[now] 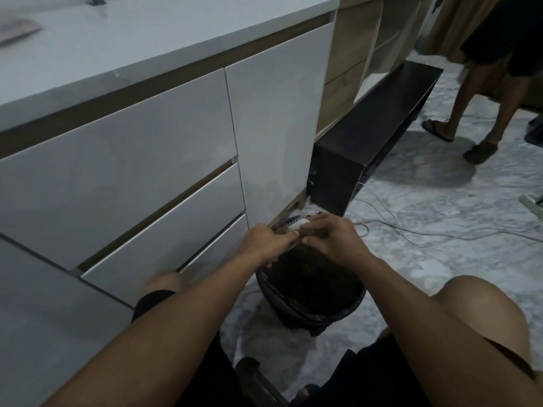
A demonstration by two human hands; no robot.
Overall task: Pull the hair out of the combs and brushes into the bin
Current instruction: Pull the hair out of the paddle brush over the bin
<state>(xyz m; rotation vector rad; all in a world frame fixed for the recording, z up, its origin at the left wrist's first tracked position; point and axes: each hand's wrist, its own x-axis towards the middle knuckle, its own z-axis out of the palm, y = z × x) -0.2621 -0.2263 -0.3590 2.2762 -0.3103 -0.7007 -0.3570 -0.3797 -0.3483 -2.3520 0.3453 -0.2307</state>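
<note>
Hands, left hand (264,242) and right hand (332,239), both gripped a white bristled brush (296,224) above the round black lined bin (311,292), which stood on grey marbled floor (440,230) beside glossy white cabinet drawers (132,160).

Glossy white drawer fronts (123,160) run under a pale worktop (152,33) with a wood strip between. Beyond stands a low black cabinet (373,133) on a grey marbled floor (440,230) (thin cables trail across it). Light is dim.
</note>
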